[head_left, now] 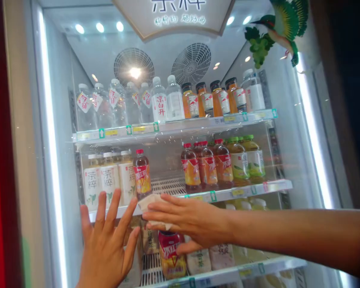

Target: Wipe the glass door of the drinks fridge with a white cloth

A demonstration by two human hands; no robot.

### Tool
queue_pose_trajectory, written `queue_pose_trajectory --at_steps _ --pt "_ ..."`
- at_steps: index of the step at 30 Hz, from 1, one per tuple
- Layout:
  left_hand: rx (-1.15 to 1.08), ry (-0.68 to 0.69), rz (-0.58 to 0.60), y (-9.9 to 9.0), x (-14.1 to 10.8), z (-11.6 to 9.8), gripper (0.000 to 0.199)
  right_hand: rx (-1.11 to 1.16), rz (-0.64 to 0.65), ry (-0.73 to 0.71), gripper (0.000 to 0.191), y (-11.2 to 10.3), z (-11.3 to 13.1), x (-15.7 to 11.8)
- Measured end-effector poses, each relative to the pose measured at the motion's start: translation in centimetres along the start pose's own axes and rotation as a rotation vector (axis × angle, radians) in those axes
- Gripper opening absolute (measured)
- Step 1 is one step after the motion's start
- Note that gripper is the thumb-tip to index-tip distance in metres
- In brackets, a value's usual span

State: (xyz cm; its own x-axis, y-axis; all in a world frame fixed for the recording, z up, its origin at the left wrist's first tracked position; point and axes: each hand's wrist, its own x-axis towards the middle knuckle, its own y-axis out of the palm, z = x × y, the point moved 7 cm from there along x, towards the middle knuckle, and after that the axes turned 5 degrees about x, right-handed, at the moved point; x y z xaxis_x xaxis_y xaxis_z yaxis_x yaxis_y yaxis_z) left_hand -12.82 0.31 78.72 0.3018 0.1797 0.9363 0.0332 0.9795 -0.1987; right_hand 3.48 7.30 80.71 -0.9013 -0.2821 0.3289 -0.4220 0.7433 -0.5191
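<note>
My left hand (108, 240) is raised in front of the glass door of a drinks cooler, fingers spread wide and holding nothing. It appears to rest flat on the glass, before the white-capped tea bottles (107, 176). Reaching in from the right edge, my right hand (192, 220) has a folded white paper tissue (151, 201) under its outstretched fingers, pressed toward the glass. The tissue covers the front of the middle shelf, below a red-capped iced tea bottle (142, 174). Part of the tissue is hidden by my fingers.
Clear bottles (117, 100) and black-capped amber bottles (219, 98) line the top shelf (174, 127). Red-capped and green-capped bottles (244, 158) stand on the middle shelf. A bird decoration (280, 30) is at the upper right. Lit strips (52, 160) run down both sides.
</note>
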Motion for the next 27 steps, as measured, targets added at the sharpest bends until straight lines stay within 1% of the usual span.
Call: queue_pose_trajectory --at_steps 1,3,4,5,6,8,9,10,11,12,13,14,15,16,18,19,20,21,23,24,25,27 --pt "-0.003 -0.008 0.005 -0.1 -0.4 1.0 0.076 -0.005 -0.019 0.054 0.098 -0.1 -0.5 1.3" --pt "-0.003 -0.029 0.014 -0.3 -1.3 2.9 0.077 -0.022 -0.091 0.254 0.099 -0.6 -2.3 3.5" --pt "-0.002 -0.038 0.017 -0.4 -1.6 3.7 0.078 -0.03 -0.11 0.315 0.101 -0.7 -2.7 4.5" --pt "0.002 -0.042 0.017 -0.4 -2.0 4.4 0.078 -0.034 -0.106 0.318 0.103 -0.5 -2.6 5.4" --pt "0.011 -0.039 0.014 -0.5 -2.3 5.0 0.078 -0.034 -0.081 0.265 0.106 -0.1 -2.0 6.2" --pt "0.032 -0.025 0.018 -0.6 -2.9 5.9 0.079 -0.026 0.0 0.077 0.108 1.0 -0.1 7.3" --pt "0.036 -0.021 0.019 -0.6 -3.2 6.2 0.079 -0.027 0.026 0.022 0.107 1.4 0.5 7.5" --pt "0.038 -0.024 0.018 -0.6 -3.5 6.5 0.079 -0.032 0.029 0.027 0.105 1.4 0.6 7.7" --pt "0.037 -0.031 0.018 -0.5 -3.7 6.8 0.079 -0.037 0.008 0.087 0.104 1.3 0.2 7.7" --pt "0.034 -0.04 0.018 -0.5 -3.9 6.9 0.078 -0.038 -0.027 0.182 0.104 1.0 -0.5 7.5" --pt "0.033 -0.046 0.016 -0.4 -4.1 7.0 0.078 -0.036 -0.062 0.279 0.106 0.7 -1.0 7.1" --pt "0.033 -0.047 0.011 -0.4 -4.2 7.0 0.077 -0.031 -0.08 0.337 0.107 0.6 -1.0 6.6" --pt "0.029 -0.045 0.008 -0.3 -4.3 6.9 0.077 -0.025 -0.071 0.334 0.107 0.9 -0.4 6.1" --pt "0.02 -0.04 0.006 -0.3 -4.3 6.7 0.076 -0.022 -0.04 0.273 0.105 1.4 0.8 5.5" --pt "-0.008 -0.029 0.004 -0.2 -4.3 6.2 0.076 -0.033 0.046 0.109 0.095 2.6 3.5 3.8" --pt "-0.022 -0.023 0.007 -0.1 -4.3 5.8 0.076 -0.046 0.075 0.074 0.09 3.0 4.4 2.9" --pt "-0.03 -0.02 0.013 0.0 -4.2 5.5 0.076 -0.067 0.076 0.102 0.087 3.2 4.7 1.9" --pt "-0.035 -0.018 0.018 0.1 -4.2 5.0 0.077 -0.091 0.053 0.184 0.087 3.0 4.5 0.8" --pt "-0.047 -0.017 0.02 0.5 -4.3 3.8 0.079 -0.119 -0.021 0.409 0.093 2.5 3.6 -1.5" --pt "-0.055 -0.018 0.02 0.7 -4.4 3.0 0.081 -0.107 -0.052 0.479 0.096 2.4 3.6 -2.7" --pt "-0.067 -0.019 0.018 1.0 -4.5 2.0 0.083 -0.07 -0.056 0.497 0.097 2.6 4.0 -3.9" --pt "-0.096 -0.027 0.021 1.6 -4.9 -0.4 0.089 0.043 -0.009 0.41 0.092 3.5 5.8 -5.9"
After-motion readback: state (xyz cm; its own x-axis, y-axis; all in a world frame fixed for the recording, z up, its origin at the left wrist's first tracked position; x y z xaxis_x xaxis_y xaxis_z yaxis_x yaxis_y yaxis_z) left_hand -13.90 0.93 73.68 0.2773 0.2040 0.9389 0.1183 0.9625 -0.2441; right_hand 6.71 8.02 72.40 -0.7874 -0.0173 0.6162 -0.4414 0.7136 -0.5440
